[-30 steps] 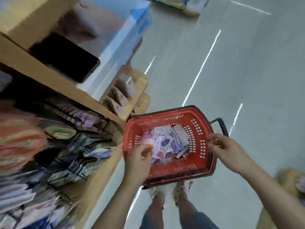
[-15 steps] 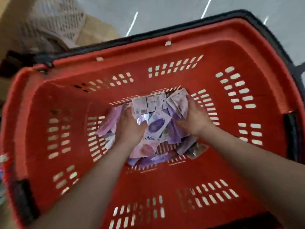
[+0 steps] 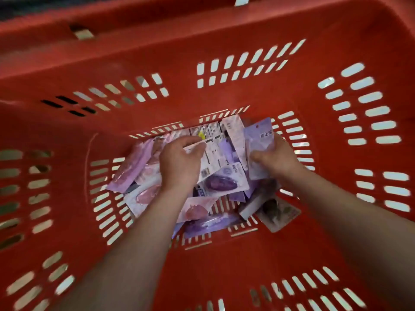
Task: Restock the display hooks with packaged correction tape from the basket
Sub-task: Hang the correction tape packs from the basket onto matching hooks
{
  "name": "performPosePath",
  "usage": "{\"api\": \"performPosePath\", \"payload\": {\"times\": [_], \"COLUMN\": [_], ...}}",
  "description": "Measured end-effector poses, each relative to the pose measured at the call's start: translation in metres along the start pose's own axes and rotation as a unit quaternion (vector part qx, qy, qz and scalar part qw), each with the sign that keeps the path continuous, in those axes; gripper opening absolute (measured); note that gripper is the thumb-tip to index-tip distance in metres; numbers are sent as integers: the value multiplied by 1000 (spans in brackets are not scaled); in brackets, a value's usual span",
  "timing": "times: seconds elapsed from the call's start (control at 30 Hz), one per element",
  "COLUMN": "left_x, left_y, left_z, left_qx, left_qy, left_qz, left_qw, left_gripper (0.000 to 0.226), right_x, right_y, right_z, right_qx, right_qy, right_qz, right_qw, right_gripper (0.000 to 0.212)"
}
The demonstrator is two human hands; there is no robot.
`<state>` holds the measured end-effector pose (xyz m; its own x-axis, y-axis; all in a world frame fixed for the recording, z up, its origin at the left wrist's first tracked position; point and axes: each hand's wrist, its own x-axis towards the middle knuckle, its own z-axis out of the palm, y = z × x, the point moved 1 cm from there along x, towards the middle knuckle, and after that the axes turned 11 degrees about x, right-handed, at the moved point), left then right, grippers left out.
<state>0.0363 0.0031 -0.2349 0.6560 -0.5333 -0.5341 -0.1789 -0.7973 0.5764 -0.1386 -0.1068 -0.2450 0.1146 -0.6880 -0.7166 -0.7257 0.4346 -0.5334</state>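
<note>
Top-down view into a red basket [image 3: 139, 52]; its rim is cut off at every edge and the slotted walls are motion-blurred. The correction tape is a loose pile of packs [image 3: 197, 209] on the basket floor, mostly purple and pink, overlapping so no count is possible. Left hand [image 3: 179, 164] is over the pile's left half and hides what lies under the palm. Its grip is closed, thumb and curled fingers pinching the top edge of a white-backed pack [image 3: 211, 153] lying barcode side up, print too blurred to read. Right hand [image 3: 278, 158] is at the pile's right side. Its grip is closed on a lilac pack [image 3: 258, 140] held upright, thumb across the front, fingers hidden behind the card. A few characters show near that pack's top; the rest is unreadable. Between the hands a purple tape pack [image 3: 222, 182] lies face up, partly under the white-backed one. A dark pack [image 3: 277, 213] sits at the lower right of the pile, contents hard to make out. Both forearms run out of frame at the bottom.
</note>
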Motion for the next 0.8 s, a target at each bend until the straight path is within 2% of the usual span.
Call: {"api": "performPosePath", "payload": {"times": [0.07,0.1,0.17,0.23,0.27,0.33,0.4,0.43,0.5,0.57,0.67,0.8], "left_x": [-10,-15,-23,-28,-29,-23,-16,-14,-8,-6,0,-8], "left_y": [2,2,1,0,-2,-6,-13,-13,-10,-4,4,9], "left_z": [-7,-7,4,24,33,47,56,56,56,54,47,28], "left_qx": [-13,-15,2,8,-1,55,170,218,318,413,489,531], "left_qy": [52,47,-31,-145,-174,-142,-113,-134,-194,-232,-278,-270], "left_qz": [16,23,23,-1,-14,8,35,33,52,104,134,213], "left_qw": [998,999,999,989,985,988,978,966,926,875,816,775], "left_gripper": [8,9,9,11,12,8,51,71,83,83,72,53], "right_x": [-6,-10,-16,-20,-20,-16,-16,-14,-11,-11,-10,-14], "right_y": [4,4,3,0,0,2,2,5,10,10,9,8], "right_z": [-4,-3,1,4,5,6,7,7,7,7,6,0], "right_qx": [54,60,52,68,84,96,76,62,57,72,89,78], "right_qy": [-8,-18,-38,-59,-65,-69,-51,-29,-4,-11,14,50], "right_qz": [24,31,25,5,8,23,21,11,-5,6,27,39], "right_qw": [998,998,998,996,994,993,996,998,998,997,996,995], "right_gripper": [35,34,40,56,65,68,56,50,44,44,36,25]}}
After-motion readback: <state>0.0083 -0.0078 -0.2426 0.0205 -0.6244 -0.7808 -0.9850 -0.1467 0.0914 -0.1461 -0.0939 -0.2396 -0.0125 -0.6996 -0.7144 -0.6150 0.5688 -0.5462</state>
